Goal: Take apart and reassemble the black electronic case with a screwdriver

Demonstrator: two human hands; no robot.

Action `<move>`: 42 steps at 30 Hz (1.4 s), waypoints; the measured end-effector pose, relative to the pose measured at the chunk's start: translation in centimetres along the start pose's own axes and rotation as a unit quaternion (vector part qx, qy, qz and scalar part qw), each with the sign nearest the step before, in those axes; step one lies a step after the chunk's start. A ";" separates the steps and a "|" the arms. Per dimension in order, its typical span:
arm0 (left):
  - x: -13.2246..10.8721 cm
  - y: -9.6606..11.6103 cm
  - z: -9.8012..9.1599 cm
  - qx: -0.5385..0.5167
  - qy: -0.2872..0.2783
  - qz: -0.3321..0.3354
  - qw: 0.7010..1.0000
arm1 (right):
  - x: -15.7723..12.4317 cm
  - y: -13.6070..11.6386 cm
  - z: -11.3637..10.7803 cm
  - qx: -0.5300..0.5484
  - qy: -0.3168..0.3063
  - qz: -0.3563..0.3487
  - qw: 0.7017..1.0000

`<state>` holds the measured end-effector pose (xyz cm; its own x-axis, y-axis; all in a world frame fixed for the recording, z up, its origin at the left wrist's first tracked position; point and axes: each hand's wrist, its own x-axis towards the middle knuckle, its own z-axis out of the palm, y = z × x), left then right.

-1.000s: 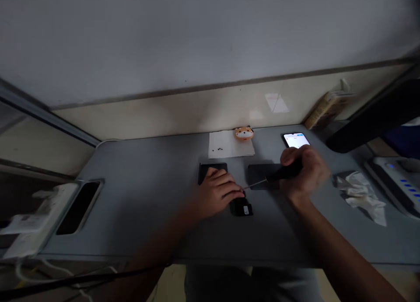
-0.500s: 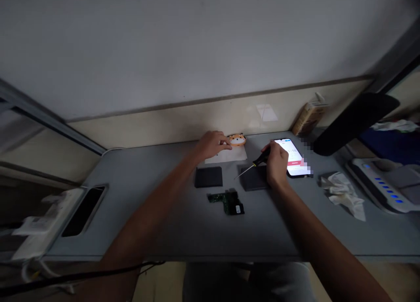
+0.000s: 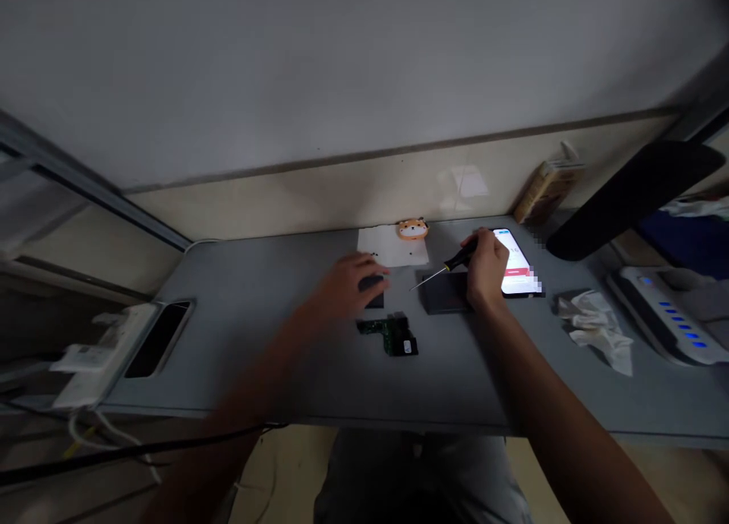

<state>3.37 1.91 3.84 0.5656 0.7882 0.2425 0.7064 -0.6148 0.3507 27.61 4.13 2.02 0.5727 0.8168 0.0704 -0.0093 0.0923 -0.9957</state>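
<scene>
My right hand (image 3: 486,268) is closed round the black handle of a small screwdriver (image 3: 441,272), its thin shaft pointing left over a dark flat cover (image 3: 443,292). My left hand (image 3: 346,288) is blurred by motion above another dark flat cover (image 3: 373,292), which it partly hides; its fingers cannot be read. A small green circuit board (image 3: 390,332) with a black block lies just in front of both hands on the grey table (image 3: 256,357). Behind lies a white paper (image 3: 387,247) with tiny dark screws.
A lit phone (image 3: 515,269) lies right of my right hand. An orange animal-shaped toy (image 3: 412,228) sits at the paper's far edge. Crumpled tissue (image 3: 598,329) and a device with blue lights (image 3: 669,311) are at the right. A power strip (image 3: 96,353) lies at the left.
My left hand has come back from the white paper near the toy to the dark cover on the left. My right hand with the screwdriver has hardly moved.
</scene>
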 end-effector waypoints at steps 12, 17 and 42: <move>-7.9 0.4 1.9 0.049 -0.038 -0.021 0.998 | -0.3 0.2 0.1 -0.013 -0.003 -0.024 1.000; -5.3 -0.4 -1.2 0.024 -0.041 0.011 0.999 | -0.5 0.1 0.0 -0.016 0.005 -0.025 1.000; -6.1 0.8 3.2 0.043 -0.022 0.091 0.995 | -7.3 -3.1 -0.9 -0.035 -0.266 -0.482 0.834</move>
<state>1.86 -3.47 -0.30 0.7047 0.6624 0.2543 0.6230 -0.7492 0.2251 24.24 -2.63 4.52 -0.1585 0.5217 0.8383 0.3036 0.8336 -0.4614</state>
